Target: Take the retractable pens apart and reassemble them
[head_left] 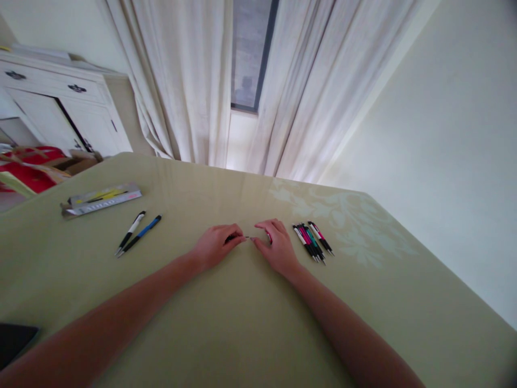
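Toward the near left corner of the table (226, 328), a dark flat object (16, 339), only partly in view. Near the left edge, a printed pen box (105, 203); next, a white-and-black pen (130, 233) and a blue-and-black pen (141, 235), side by side, tips toward the near edge. Midway between left and right edges, left hand (216, 246) with thumb and fingers pinching a dark slim piece (246, 237); facing it, right hand (279, 248) curled, thumb and forefinger apart, beside a pink-and-white bit (269, 236) (too hidden to tell whether gripped). Toward the right edge, a bundle of pens (307, 242), then a pink-and-white pen (320, 237) just beside.
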The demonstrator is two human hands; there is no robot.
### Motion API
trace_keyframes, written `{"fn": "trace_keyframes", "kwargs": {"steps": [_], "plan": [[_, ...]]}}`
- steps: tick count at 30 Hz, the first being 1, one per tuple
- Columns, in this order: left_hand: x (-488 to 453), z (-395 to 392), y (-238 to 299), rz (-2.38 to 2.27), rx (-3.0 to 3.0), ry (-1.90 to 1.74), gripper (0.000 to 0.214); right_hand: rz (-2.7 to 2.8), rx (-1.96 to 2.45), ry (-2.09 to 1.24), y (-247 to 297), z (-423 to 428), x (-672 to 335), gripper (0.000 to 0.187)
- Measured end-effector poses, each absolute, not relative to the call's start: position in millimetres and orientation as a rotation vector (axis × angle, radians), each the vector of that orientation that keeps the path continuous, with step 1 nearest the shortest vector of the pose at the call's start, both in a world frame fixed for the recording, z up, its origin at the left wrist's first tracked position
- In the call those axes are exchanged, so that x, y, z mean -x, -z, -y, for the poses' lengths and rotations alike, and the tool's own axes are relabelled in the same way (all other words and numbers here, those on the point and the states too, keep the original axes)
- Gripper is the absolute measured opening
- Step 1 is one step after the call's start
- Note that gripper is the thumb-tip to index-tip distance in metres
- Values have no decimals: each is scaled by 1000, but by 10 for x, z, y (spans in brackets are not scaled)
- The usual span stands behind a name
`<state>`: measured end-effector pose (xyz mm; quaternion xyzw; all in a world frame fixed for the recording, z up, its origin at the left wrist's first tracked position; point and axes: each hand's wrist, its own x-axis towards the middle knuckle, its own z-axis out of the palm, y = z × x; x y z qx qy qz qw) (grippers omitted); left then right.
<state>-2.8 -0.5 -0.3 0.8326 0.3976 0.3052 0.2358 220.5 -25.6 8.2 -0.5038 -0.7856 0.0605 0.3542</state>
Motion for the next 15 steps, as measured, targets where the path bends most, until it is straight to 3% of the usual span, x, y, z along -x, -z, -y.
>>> {"fn": "trace_keyframes", "kwargs": {"steps": [2,15], "plan": [[26,3,1,-1056,-2294,-853,28,2090,1188,-215,-108,309,-2141,9],[31,-43,-25,-1142,-2140,-952,24,1679,1227,-267,-130,271,-2190,9]]}}
